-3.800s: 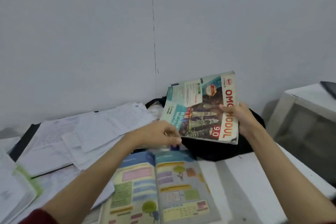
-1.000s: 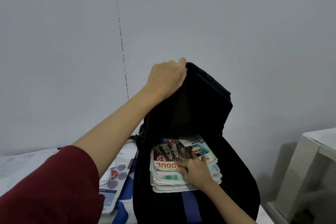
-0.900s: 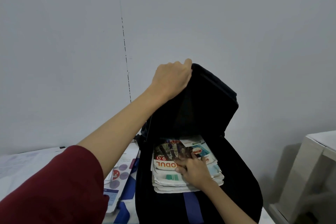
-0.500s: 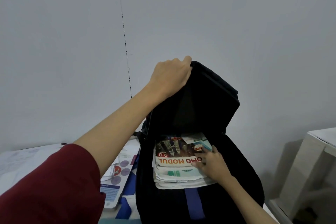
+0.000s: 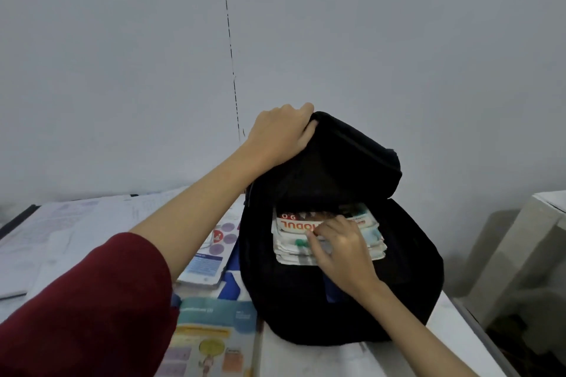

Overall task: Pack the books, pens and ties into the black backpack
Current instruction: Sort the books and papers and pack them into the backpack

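Observation:
The black backpack (image 5: 410, 257) stands upright on the white table, its mouth open towards me. My left hand (image 5: 280, 135) grips the top flap and holds it up. Inside, a stack of books (image 5: 291, 225) sits on edge, the top one with a red and white "MODUL 9.0" cover. My right hand (image 5: 340, 249) is on the stack, its fingers curled over the books' upper edges. No pens or ties are visible.
An open colourful book (image 5: 211, 343) lies at the table's front, left of the backpack. Another book (image 5: 211, 257) and something blue (image 5: 232, 285) lie beside the bag. Loose papers (image 5: 76, 223) cover the left. A pale side table (image 5: 526, 239) stands to the right.
The MODUL book has gone from my hands into the backpack. Over the last second my right hand shifted on the stack and its fingers curled; the books sit deeper under the flap.

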`<state>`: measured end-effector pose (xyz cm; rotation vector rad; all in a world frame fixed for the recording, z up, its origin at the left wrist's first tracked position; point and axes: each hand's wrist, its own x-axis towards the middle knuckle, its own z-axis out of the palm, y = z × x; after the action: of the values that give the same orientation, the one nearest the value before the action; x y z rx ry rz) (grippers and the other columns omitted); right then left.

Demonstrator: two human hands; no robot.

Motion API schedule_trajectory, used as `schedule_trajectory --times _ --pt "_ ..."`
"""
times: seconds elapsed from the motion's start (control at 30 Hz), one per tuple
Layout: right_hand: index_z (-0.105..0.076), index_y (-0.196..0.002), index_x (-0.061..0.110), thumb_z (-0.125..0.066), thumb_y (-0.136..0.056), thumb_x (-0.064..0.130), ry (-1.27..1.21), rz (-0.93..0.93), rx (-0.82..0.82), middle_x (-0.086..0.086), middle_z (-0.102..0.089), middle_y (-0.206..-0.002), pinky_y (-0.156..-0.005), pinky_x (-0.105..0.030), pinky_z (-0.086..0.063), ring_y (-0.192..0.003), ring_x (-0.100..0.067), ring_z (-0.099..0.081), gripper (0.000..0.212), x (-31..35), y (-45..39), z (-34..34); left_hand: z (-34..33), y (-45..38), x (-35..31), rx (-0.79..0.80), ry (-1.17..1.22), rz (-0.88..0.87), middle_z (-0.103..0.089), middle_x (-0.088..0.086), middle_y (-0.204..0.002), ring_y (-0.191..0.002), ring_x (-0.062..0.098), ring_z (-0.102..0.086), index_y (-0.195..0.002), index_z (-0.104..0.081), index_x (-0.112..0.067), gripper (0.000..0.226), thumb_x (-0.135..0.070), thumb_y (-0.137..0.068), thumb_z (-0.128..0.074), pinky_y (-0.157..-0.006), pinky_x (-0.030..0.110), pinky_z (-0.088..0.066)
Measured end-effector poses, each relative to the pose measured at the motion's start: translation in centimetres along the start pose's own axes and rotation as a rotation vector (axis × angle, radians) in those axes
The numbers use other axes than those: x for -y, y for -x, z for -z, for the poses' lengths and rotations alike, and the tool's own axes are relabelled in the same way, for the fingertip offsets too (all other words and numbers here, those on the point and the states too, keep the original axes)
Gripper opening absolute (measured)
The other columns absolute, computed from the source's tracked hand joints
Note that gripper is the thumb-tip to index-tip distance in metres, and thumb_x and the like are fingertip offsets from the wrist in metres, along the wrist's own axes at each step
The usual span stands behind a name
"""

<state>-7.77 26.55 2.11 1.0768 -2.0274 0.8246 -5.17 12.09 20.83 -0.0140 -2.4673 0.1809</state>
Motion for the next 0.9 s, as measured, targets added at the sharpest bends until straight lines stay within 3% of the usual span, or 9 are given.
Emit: schedule_trajectory --times 0.17,0.3,0.4,0.5,0.57,0.67,0.77,0.83,0.9 --pt "-0.06 -0.06 0.008 -0.06 -0.086 0.013 -0.109 0.199 -0.123 -0.003 -0.055 -0.061 -0.061 -0.03 -0.035 -0.06 -0.019 -0.048 0.026 6.0 0.8 0.5 -1.4 6.2 2.2 0.275 0.168 0.087 -0.05 -0.003 -0.075 -0.077 0.022 -0.053 -0.093 -0.056 -0.013 0.026 -0.038 -0.094 -0.048 -0.063 0.029 -0.032" --pt "-0.062 -0.063 0.007 -0.061 -0.085 0.012 -0.124 0.261 -0.066 -0.004 -0.057 -0.064 -0.058 -0.033 -0.039 -0.061 -0.021 -0.05 0.023 9.2 2.6 -0.5 -1.6 14.0 4.5 0.598 0.533 0.263 -0.065 -0.005 -0.063 -0.058 0.005 -0.061 -0.085 -0.064 -0.018 0.026 -0.044 -0.085 -0.064 -0.064 0.024 -0.048" --pt "-0.064 -0.066 0.009 -0.058 -0.085 0.015 -0.095 0.23 0.014 -0.003 -0.059 -0.067 -0.061 -0.029 -0.037 -0.064 -0.019 -0.049 0.021 10.7 4.6 -1.3 -2.4 21.3 6.8 0.518 0.725 0.458 -0.07 0.0 -0.076 -0.073 0.014 -0.066 -0.083 -0.068 -0.02 0.017 -0.037 -0.085 -0.066 -0.073 0.032 -0.051" --pt "-0.065 -0.071 0.012 -0.053 -0.084 0.019 0.061 0.176 0.101 -0.001 -0.059 -0.07 -0.061 -0.029 -0.033 -0.067 -0.019 -0.047 0.019 11.5 5.7 -2.2 -3.3 28.5 9.7 0.416 0.584 0.565 -0.067 -0.003 -0.094 -0.094 0.016 -0.061 -0.087 -0.067 -0.024 0.018 -0.041 -0.084 -0.061 -0.078 0.028 -0.044" --pt "-0.066 -0.075 0.014 -0.048 -0.081 0.024 0.166 0.1 0.172 0.0 -0.058 -0.072 -0.06 -0.031 -0.034 -0.069 -0.02 -0.048 0.022 12.8 5.9 -3.0 -3.7 32.6 11.8 0.462 0.399 0.64 -0.058 0.005 -0.122 -0.116 0.022 -0.051 -0.111 -0.064 -0.019 0.043 -0.049 -0.081 -0.055 -0.092 0.03 -0.041" --pt "-0.069 -0.075 0.015 -0.049 -0.078 0.03 0.299 -0.023 0.337 -0.001 -0.059 -0.074 -0.061 -0.035 -0.038 -0.076 -0.024 -0.051 0.025 14.4 5.8 -4.1 -3.9 36.6 12.8 0.639 0.283 0.717 -0.02 0.009 -0.156 -0.141 0.027 -0.022 -0.143 -0.037 -0.03 0.059 -0.056 -0.09 -0.039 -0.112 0.038 -0.023" --pt "-0.073 -0.085 0.016 -0.06 -0.081 0.033 0.423 -0.11 0.565 0.0 -0.062 -0.091 -0.072 -0.038 -0.038 -0.094 -0.024 -0.05 0.022 14.9 6.2 -4.9 -3.7 38.8 11.9 0.677 0.264 0.681 -0.001 -0.004 -0.159 -0.146 0.021 -0.002 -0.148 -0.016 -0.041 0.052 -0.052 -0.098 -0.027 -0.116 0.042 -0.006" --pt "-0.07 -0.101 0.017 -0.051 -0.089 0.036 0.438 -0.162 0.645 0.001 -0.059 -0.109 -0.082 -0.039 -0.034 -0.109 -0.023 -0.045 0.03 15.3 6.4 -5.0 -3.3 39.1 11.7 0.67 0.247 0.675 -0.002 -0.005 -0.159 -0.146 0.019 0.0 -0.148 -0.016 -0.04 0.05 -0.05 -0.099 -0.025 -0.116 0.043 -0.003" --pt "-0.068 -0.104 0.019 -0.044 -0.092 0.037 0.432 -0.2 0.623 0.003 -0.056 -0.111 -0.085 -0.037 -0.031 -0.112 -0.02 -0.041 0.032 16.0 5.9 -5.0 -2.9 38.3 12.3 0.682 0.262 0.688 -0.012 -0.002 -0.158 -0.145 0.02 -0.009 -0.146 -0.025 -0.036 0.05 -0.05 -0.098 -0.031 -0.115 0.044 -0.009"
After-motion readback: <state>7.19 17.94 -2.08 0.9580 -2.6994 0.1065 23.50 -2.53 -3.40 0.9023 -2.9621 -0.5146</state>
